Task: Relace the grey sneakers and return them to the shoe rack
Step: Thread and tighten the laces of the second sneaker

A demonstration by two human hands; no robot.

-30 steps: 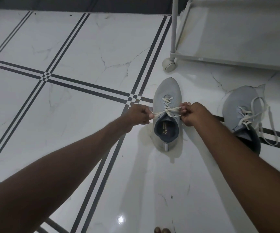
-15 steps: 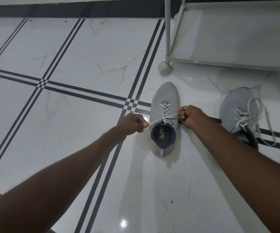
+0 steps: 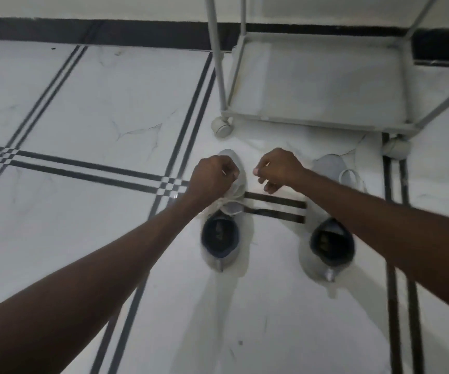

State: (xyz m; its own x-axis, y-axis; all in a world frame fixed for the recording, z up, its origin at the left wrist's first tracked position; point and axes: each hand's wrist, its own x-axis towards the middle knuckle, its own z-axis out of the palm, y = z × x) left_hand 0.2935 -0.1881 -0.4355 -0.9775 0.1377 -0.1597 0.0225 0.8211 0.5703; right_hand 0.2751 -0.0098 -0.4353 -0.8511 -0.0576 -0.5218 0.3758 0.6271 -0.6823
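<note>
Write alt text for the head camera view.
Two hands work the laces of the left sneaker on a white tiled floor, the left hand over it, the right hand beside it. The second sneaker sits to the right, before a wheeled rack.

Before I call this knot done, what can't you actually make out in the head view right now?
- Laces on the left sneaker: covered by the left hand and motion-blurred; knot state unclear.
- What the right hand pinches: too small and blurred to tell.
- Right sneaker midsection and lacing: hidden under the right forearm.
- Shoe rack: upper shelves cut off by the top edge.
- Insole markings in both sneakers: too dark and blurred.
</note>
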